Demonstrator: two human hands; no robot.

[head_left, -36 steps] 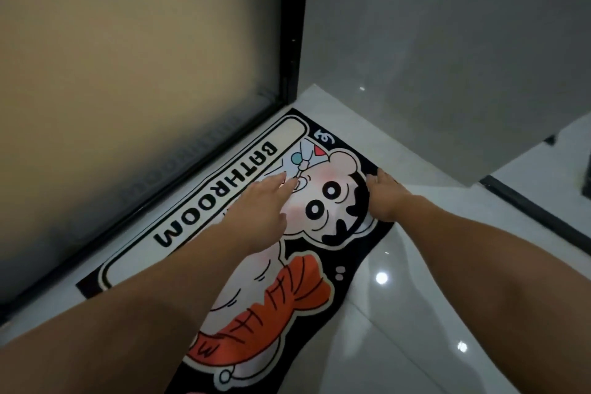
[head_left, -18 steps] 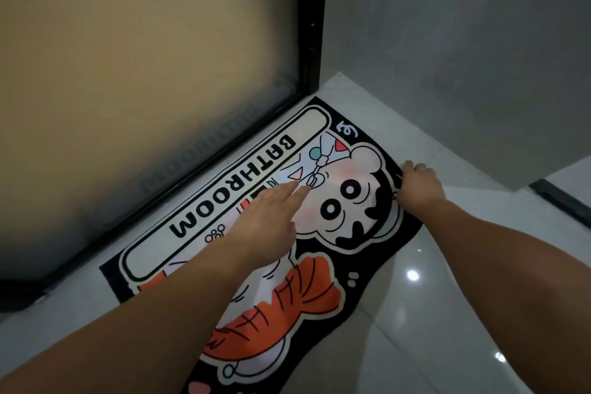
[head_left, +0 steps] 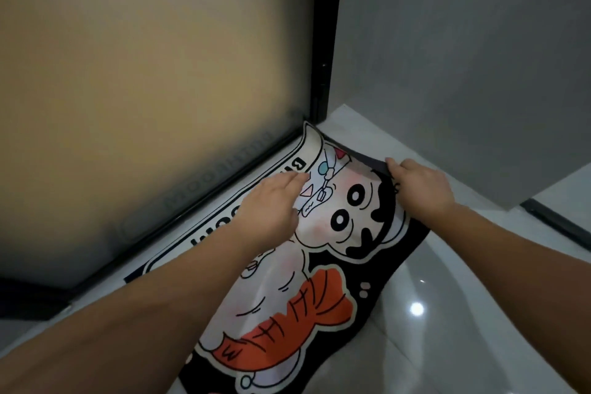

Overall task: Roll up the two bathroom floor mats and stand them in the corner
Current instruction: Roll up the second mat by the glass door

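Note:
A black bathroom mat [head_left: 319,291] with a cartoon figure, an orange shape and a "BATHROOM" label lies on the white floor along a frosted glass door. Its far short edge is lifted and curling back toward me. My right hand [head_left: 422,185] pinches that raised edge at the mat's right corner, fingers curled over the dark underside. My left hand [head_left: 271,205] lies flat on the printed face near the figure's head, fingers spread and pointing away. Only one mat is in view.
The frosted glass door [head_left: 144,73] with its black frame [head_left: 326,41] fills the left. A grey wall [head_left: 463,57] meets it at the far corner. Glossy white floor tiles [head_left: 447,313] lie to the right, with a dark floor strip [head_left: 556,224] beyond.
My right hand has taken hold of the mat's far edge and lifted it, so the end now curls up off the floor. My left hand stays pressed on the mat.

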